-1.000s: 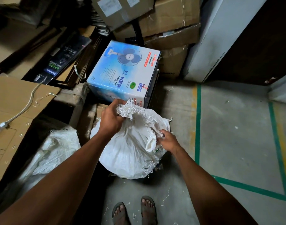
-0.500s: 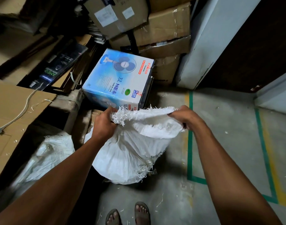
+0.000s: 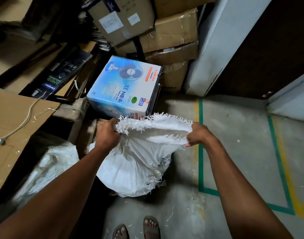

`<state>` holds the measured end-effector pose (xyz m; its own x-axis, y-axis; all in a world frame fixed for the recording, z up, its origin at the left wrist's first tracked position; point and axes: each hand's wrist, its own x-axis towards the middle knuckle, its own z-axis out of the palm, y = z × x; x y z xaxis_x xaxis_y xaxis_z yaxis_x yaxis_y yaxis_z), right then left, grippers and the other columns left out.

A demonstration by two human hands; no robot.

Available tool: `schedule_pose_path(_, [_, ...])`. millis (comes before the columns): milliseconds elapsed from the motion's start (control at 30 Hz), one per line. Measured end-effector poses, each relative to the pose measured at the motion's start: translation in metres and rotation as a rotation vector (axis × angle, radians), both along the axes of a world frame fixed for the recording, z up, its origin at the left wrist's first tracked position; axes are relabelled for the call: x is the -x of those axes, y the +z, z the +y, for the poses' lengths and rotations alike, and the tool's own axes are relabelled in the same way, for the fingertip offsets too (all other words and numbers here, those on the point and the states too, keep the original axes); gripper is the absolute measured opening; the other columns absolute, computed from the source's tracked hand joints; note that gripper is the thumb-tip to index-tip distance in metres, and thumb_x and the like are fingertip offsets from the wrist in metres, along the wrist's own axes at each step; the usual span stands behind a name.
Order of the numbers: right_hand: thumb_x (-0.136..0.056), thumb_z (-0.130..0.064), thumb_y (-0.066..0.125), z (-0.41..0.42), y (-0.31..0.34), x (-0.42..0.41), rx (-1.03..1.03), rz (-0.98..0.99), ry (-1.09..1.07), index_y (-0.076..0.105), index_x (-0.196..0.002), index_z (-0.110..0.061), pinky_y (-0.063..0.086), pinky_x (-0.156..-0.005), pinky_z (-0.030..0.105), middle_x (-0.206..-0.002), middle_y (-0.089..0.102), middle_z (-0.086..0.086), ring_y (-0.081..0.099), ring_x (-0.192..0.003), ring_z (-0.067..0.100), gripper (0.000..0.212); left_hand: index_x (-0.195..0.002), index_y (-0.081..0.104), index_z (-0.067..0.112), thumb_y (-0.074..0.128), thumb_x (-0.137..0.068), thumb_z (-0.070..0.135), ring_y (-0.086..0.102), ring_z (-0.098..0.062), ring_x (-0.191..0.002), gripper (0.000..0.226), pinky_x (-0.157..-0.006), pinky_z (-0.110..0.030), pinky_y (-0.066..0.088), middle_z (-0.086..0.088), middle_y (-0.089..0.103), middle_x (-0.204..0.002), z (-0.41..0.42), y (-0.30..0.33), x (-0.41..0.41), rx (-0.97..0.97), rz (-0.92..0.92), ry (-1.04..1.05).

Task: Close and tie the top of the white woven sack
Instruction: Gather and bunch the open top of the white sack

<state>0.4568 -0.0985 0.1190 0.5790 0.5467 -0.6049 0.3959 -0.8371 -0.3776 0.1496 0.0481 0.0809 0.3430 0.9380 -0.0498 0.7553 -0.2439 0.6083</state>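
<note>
**boxroom_lurker:** Standing right behind the person here. The white woven sack (image 3: 135, 163) sits on the concrete floor (image 3: 234, 152) just ahead of their sandalled feet (image 3: 136, 228), bulging and full. The left hand (image 3: 107, 135) is curled tight round one frayed corner of the mouth, the right hand (image 3: 198, 134) pinches the opposite corner, and the top edge is stretched flat between them. So I'd call this the closing step: the mouth is pulled shut in a line, nothing gathered or knotted yet.

**tape_and_twine:** What's next then, bunch it up?

**boxroom_lurker:** My guess, yeah. Bring both corners together, twist the slack into a neck, then knot the corners or wrap something round it. I can't see any cord or string in either hand, so maybe the corners get tied to each other. The fraying edge looks like it'd slip, so a grip lower on the cloth seems wiser.

**tape_and_twine:** Much room to work?

**boxroom_lurker:** Tight. A blue table fan box (image 3: 123, 87) stands just behind the sack, nearly touching the raised edge. A second white sack (image 3: 49, 164) slumps near it on the left, beside flattened cardboard (image 3: 13, 121) with a pale cable (image 3: 25, 121) lying on it. Brown cartons (image 3: 166, 31) are stacked further back. The right side is freer, just green floor tape (image 3: 201, 152).
</note>
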Motion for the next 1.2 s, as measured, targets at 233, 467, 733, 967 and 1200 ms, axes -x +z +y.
schedule_pose_path(233, [-0.084, -0.008, 0.085, -0.007, -0.002, -0.028, -0.296, -0.292, -0.110, 0.071, -0.086, -0.022, 0.046, -0.072, 0.022, -0.102, 0.074, 0.017, 0.068, -0.084, 0.028, 0.019, -0.114, 0.078, 0.019, 0.081, -0.082, 0.009, 0.074, -0.039, -0.096, 0.034, -0.076, -0.036, 0.048, -0.013, 0.081, -0.103, -0.002, 0.003, -0.005, -0.033, 0.023, -0.094])
schedule_pose_path(467, [-0.092, 0.016, 0.069, -0.009, 0.011, -0.017, -0.264, 0.419, -0.302, 0.067, -0.105, -0.002, 0.065, -0.056, 0.029, -0.119, 0.070, 0.027, 0.074, -0.092, 0.031, 0.022, -0.113, 0.077, 0.014, 0.081, -0.081, 0.005, 0.070, -0.042, -0.100, 0.033, -0.076, -0.033, 0.040, -0.017, 0.079, -0.101, -0.001, 0.000, 0.009, -0.006, 0.040, -0.035])
schedule_pose_path(733, [-0.084, -0.002, 0.080, -0.003, 0.011, -0.021, -0.184, -0.386, -0.042, 0.075, -0.078, -0.012, 0.048, -0.064, 0.024, -0.092, 0.073, 0.014, 0.062, -0.072, 0.022, 0.012, -0.113, 0.078, 0.016, 0.078, -0.080, 0.005, 0.070, -0.043, -0.101, 0.034, -0.077, -0.033, 0.040, -0.018, 0.079, -0.101, 0.002, 0.003, 0.002, 0.032, 0.042, -0.040])
schedule_pose_path(967, [-0.095, -0.007, 0.078, 0.005, 0.020, -0.005, -0.164, 0.108, -0.317, 0.062, -0.096, 0.000, 0.066, -0.055, 0.035, -0.092, 0.075, 0.022, 0.078, -0.063, 0.027, 0.018, -0.121, 0.078, 0.016, 0.079, -0.081, 0.007, 0.072, -0.043, -0.105, 0.040, -0.088, -0.042, 0.052, -0.019, 0.080, -0.107, 0.000, 0.005, 0.007, 0.038, 0.025, -0.036])
schedule_pose_path(1200, [-0.088, 0.012, 0.078, -0.001, 0.027, -0.018, -0.283, 0.343, -0.467, 0.066, -0.099, 0.008, 0.066, -0.056, 0.033, -0.099, 0.075, 0.025, 0.079, -0.082, 0.032, 0.017, -0.122, 0.078, 0.013, 0.081, -0.083, 0.007, 0.072, -0.043, -0.106, 0.039, -0.089, -0.044, 0.052, -0.021, 0.079, -0.110, -0.003, 0.010, 0.009, 0.029, 0.015, -0.035])
